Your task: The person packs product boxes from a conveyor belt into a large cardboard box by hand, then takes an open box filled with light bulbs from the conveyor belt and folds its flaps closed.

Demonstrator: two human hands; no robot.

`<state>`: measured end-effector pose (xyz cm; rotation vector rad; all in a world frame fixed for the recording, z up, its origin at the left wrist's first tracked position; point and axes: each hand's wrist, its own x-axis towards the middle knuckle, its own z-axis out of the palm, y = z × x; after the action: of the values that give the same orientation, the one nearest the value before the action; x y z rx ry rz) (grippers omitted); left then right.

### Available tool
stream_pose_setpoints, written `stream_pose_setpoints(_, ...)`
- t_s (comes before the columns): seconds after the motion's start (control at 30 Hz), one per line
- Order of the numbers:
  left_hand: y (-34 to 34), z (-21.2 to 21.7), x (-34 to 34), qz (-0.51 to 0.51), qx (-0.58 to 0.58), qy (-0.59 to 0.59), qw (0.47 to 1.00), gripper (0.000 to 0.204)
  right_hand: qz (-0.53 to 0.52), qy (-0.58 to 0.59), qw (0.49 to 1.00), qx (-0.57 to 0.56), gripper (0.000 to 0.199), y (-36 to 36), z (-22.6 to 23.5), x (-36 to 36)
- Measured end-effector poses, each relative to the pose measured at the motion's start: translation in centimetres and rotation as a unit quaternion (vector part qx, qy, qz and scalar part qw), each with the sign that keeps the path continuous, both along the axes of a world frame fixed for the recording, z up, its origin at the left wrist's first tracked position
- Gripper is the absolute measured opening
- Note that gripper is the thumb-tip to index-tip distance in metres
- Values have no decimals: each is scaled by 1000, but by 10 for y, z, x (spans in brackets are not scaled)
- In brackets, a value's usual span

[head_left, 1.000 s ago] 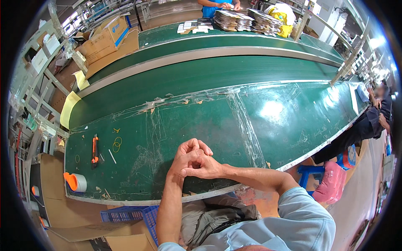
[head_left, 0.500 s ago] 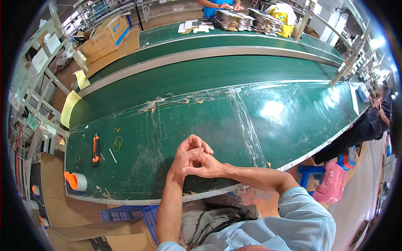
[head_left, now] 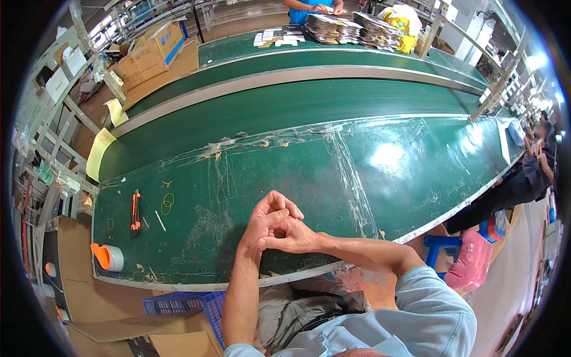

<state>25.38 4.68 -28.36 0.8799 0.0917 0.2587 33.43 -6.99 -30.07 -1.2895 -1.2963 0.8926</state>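
Hands meet above the green counter (head_left: 369,196) near its front edge: left hand (head_left: 264,223) and right hand (head_left: 291,234) clasp each other, holding nothing else. Well apart to the left lie an orange utility knife (head_left: 136,212), rubber bands (head_left: 168,204) and a tape roll (head_left: 107,257).

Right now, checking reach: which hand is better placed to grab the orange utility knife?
Probably the left hand: clasped with the right hand, it sits nearer the orange utility knife lying off to the left.
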Motion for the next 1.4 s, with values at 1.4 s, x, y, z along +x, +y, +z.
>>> stream_pose_setpoints(1.4,1,-7,-1,-18,0,-28,999,29,-4,12,1000,6,45,-1,-1,-2)
